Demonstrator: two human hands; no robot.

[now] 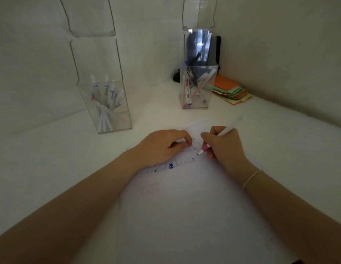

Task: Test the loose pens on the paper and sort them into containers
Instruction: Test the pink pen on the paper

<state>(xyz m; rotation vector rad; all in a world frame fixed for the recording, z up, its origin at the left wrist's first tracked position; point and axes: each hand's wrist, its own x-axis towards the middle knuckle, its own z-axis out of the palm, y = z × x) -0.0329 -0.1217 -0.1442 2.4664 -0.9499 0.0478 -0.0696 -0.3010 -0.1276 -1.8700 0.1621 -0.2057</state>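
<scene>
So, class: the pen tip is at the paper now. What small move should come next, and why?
Probably a short test stroke: the right hand holds the pink-gripped pen with its tip at the paper, beside earlier scribbles, while the left hand steadies the sheet.

Dim corner of pale walls (280, 44) above a white desktop (51, 159), clear wall pockets (93, 18) overhead.

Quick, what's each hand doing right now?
Left hand: fingers curled, resting on the paper, holding nothing that shows.
Right hand: grips a white pen, tip on the paper.
</scene>
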